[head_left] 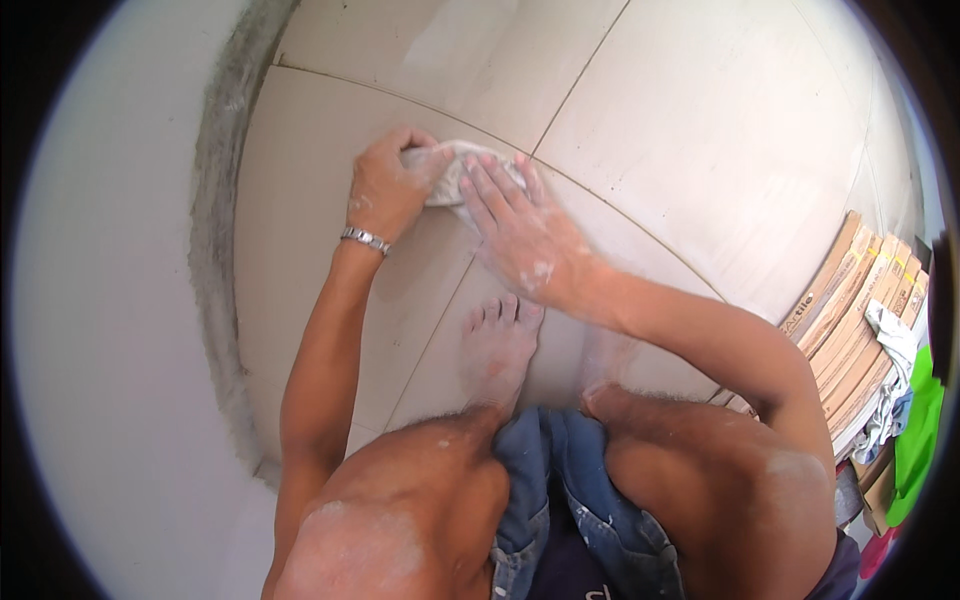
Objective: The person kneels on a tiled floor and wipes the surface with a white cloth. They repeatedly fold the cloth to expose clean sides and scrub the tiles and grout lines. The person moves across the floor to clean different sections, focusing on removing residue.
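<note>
A crumpled whitish cloth (449, 186) lies against the beige tiled floor (330, 130), close to where tile joints meet. My left hand (392, 182), with a metal bracelet at its wrist, is closed on the cloth's left end, thumb toward the right. Over the cloth's right part my right hand (525, 225) lies flat, its fingers stretched out and slightly apart. Pale dust marks both hands. Part of the cloth is hidden beneath the right hand.
My bare foot (498, 345) rests on the tiles just below the hands. A pale wall (110, 300) with a rough grey strip (215, 230) along its base borders the left. At the right stand stacked cardboard tile boxes (855, 310), a rag (890, 355) and a bright green item (915, 440).
</note>
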`<move>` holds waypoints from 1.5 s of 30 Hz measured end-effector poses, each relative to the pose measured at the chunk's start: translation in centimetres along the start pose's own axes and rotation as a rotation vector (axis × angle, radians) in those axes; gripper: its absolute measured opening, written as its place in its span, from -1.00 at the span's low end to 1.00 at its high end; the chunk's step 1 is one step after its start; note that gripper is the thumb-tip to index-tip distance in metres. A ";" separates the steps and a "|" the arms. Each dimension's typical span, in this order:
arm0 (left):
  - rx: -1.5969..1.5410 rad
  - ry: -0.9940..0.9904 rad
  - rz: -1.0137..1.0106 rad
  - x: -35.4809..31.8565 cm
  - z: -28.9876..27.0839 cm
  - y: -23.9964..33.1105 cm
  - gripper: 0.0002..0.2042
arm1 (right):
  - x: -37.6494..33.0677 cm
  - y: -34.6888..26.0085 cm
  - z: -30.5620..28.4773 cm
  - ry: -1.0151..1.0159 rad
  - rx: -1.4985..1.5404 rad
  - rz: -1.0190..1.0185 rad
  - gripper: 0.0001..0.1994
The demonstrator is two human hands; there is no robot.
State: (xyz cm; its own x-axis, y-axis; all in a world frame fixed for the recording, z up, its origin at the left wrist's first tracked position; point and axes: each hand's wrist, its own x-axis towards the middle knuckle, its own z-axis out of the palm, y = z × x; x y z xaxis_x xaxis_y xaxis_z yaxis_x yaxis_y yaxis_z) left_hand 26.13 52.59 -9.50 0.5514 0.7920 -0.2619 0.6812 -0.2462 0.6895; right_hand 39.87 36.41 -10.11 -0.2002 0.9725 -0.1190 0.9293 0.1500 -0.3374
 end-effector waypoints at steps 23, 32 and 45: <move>-0.734 -0.544 0.107 -2.9 1.5 10.2 -0.72 | -5.1 9.7 -14.1 -0.138 1.289 0.554 -0.78; -0.324 -0.535 0.302 0.5 -0.1 13.0 -0.60 | -7.9 13.2 -15.0 -0.179 1.293 0.441 -0.80; -0.605 -0.335 0.282 0.9 4.6 13.8 -0.54 | -8.4 12.5 -15.7 0.320 1.630 0.622 -0.81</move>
State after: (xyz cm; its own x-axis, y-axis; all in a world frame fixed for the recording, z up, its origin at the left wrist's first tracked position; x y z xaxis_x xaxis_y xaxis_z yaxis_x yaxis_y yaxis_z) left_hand 38.27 47.34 -3.39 0.8488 0.5083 -0.1452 0.1614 0.0123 0.9868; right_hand 58.06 32.87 1.31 0.2767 0.8346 -0.4763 -0.4249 -0.3383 -0.8396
